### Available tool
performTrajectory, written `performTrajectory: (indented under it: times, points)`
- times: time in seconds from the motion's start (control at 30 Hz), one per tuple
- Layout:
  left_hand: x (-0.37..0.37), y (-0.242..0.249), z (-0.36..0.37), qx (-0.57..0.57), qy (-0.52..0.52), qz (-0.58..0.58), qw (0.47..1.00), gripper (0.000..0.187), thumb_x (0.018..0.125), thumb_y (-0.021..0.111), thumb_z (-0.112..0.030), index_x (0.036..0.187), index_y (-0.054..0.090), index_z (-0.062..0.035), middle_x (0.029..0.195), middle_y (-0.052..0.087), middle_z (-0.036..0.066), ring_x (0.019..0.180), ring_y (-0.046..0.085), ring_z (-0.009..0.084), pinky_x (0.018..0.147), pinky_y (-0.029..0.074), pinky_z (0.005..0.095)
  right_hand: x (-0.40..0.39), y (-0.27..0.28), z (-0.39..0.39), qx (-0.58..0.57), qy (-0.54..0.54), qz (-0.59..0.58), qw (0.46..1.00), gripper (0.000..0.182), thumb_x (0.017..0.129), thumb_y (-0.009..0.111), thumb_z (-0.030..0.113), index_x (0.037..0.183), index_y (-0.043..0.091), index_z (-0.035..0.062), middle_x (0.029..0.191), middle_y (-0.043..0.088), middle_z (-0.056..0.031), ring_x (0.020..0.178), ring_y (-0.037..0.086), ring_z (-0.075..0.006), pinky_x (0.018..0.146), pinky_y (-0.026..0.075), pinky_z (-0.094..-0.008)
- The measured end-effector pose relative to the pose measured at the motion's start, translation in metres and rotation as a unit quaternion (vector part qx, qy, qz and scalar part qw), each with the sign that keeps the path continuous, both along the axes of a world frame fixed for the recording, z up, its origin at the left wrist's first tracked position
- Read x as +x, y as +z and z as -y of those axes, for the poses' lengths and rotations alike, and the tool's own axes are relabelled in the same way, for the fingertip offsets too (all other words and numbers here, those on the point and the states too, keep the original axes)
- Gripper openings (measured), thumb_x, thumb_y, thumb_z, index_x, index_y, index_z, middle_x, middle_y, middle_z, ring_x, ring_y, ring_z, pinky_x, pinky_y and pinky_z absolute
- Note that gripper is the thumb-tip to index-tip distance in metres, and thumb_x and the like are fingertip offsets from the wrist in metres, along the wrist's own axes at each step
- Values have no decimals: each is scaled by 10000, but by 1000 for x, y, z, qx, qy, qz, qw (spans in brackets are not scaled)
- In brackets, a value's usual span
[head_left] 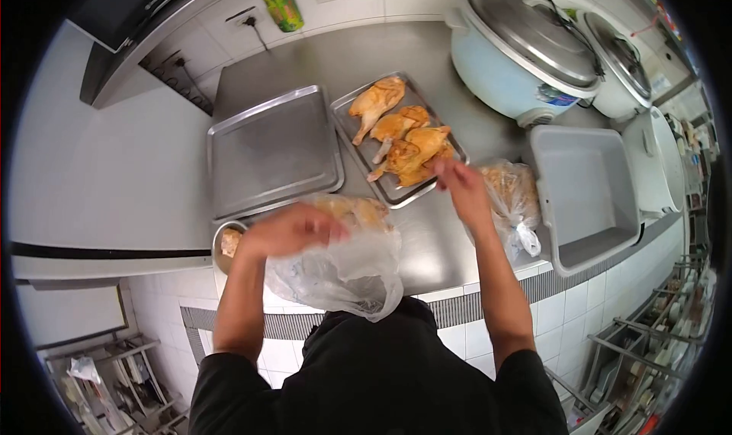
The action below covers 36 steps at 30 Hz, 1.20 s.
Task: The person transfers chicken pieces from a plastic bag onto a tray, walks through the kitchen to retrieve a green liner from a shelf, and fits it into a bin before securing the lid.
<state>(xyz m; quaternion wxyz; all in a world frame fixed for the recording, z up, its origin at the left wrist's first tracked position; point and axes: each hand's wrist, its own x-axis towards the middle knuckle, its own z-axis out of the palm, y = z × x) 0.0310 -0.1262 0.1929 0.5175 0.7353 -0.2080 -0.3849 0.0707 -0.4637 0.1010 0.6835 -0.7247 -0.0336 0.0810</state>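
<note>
My right hand (460,185) is at the right edge of a small metal tray (402,199), its fingers closed at the edge of the lowest chicken leg (415,153). Several browned chicken legs lie on this tray, including one at the top (379,99). Above an open clear plastic bag (339,271) is my left hand (301,227), its fingers smeared by motion. More chicken pieces (354,208) show in the bag's far part, partly hidden by that hand and the plastic.
A bare metal tray (274,153) lies left of the chicken tray. To the right are a knotted bag of food (512,195), a grey plastic tub (587,191) and two large lidded cookers (518,61). A small bowl (221,260) stands near my left wrist.
</note>
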Motion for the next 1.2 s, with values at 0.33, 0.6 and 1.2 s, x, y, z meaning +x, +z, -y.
performTrajectory:
  times: [0.33, 0.6, 1.2]
  points:
    - [-34, -88, -20, 346, 211, 342, 848, 325, 845, 563, -130, 1161, 616, -74, 1029, 658, 217, 1013, 609, 383, 855, 492, 455, -67, -46, -147, -388, 247, 133, 878, 516, 891, 541, 164, 1370, 446, -1, 1369, 475, -246, 1221, 499, -388, 1007, 428, -453]
    - [-26, -140, -17, 472, 145, 214, 843, 699, 794, 648, -252, 1440, 394, -168, 1275, 595, 173, 1141, 587, 332, 920, 482, 415, -35, -21, -126, -378, 157, 143, 901, 532, 860, 548, 157, 1356, 444, -8, 1361, 468, -239, 1198, 513, -380, 1006, 424, -431]
    - [-52, -76, -34, -338, 122, -265, 895, 689, 781, 700, -206, 1363, 411, 22, 1257, 551, 186, 1005, 634, 319, 882, 525, 410, -59, 12, -93, 120, 159, -150, 968, 467, 980, 556, 354, 1301, 557, 15, 1149, 649, -71, 898, 623, -122, 842, 507, -279]
